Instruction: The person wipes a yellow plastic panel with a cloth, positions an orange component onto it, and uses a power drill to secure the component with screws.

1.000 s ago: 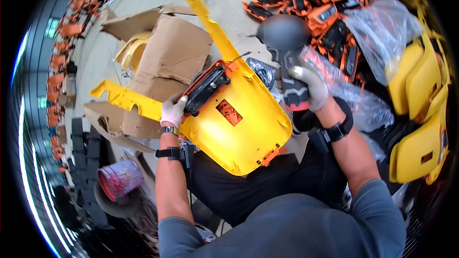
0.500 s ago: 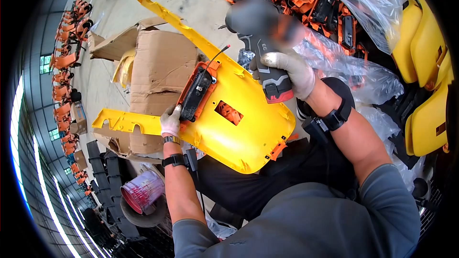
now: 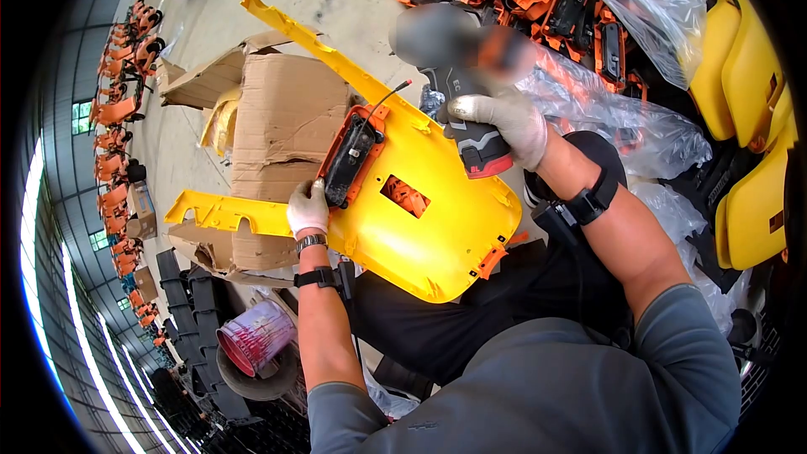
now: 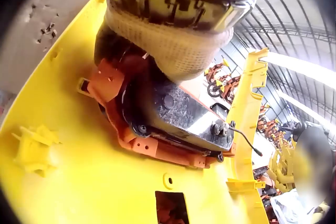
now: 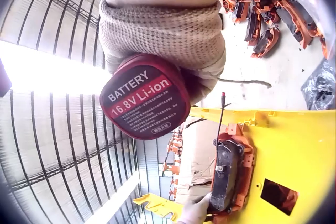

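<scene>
A large yellow plastic panel (image 3: 437, 244) with two long arms rests over the person's lap. On its inner side lies a black-and-orange lamp unit (image 3: 351, 155) with a short black cable, left of the panel's rectangular opening. My gloved left hand (image 3: 308, 206) grips the lamp unit's near end at the panel's edge, thumb on the black housing (image 4: 178, 111). My gloved right hand (image 3: 508, 122) holds a cordless power driver (image 3: 472, 130) by its handle, raised over the panel's right side. Its head is blurred; the red-rimmed battery (image 5: 147, 98) faces the right wrist camera.
A torn cardboard box (image 3: 290, 126) stands beyond the panel. Similar orange-and-black units (image 3: 563, 8) lie heaped at upper right, near clear plastic sheeting (image 3: 639, 118) and more yellow panels (image 3: 756, 202). A stained bucket (image 3: 256, 336) stands at lower left.
The driver in my right hand has moved left, closer over the panel. The lamp unit now lies flatter against the panel under my left hand. The head view has shifted.
</scene>
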The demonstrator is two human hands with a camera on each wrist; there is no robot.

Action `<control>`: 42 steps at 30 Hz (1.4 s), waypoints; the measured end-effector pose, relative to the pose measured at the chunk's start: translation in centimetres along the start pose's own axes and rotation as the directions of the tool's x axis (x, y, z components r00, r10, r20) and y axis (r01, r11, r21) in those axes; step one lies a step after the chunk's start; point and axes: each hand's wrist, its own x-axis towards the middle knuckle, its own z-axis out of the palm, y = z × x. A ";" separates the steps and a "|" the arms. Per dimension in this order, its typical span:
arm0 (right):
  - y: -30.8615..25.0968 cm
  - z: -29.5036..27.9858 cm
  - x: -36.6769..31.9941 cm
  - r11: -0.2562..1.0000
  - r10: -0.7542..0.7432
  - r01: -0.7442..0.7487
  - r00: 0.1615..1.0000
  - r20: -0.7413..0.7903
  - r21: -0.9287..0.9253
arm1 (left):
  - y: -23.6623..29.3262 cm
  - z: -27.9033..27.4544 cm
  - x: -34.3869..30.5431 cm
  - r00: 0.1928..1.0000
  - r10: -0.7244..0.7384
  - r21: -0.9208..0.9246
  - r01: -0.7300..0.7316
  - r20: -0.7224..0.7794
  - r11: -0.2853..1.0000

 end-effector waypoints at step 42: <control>4.5 9.6 13.8 0.882 -0.139 0.160 0.987 0.080 -0.442 | -5.1 -1.2 -6.0 0.673 -0.737 -0.941 0.201 -0.070 0.273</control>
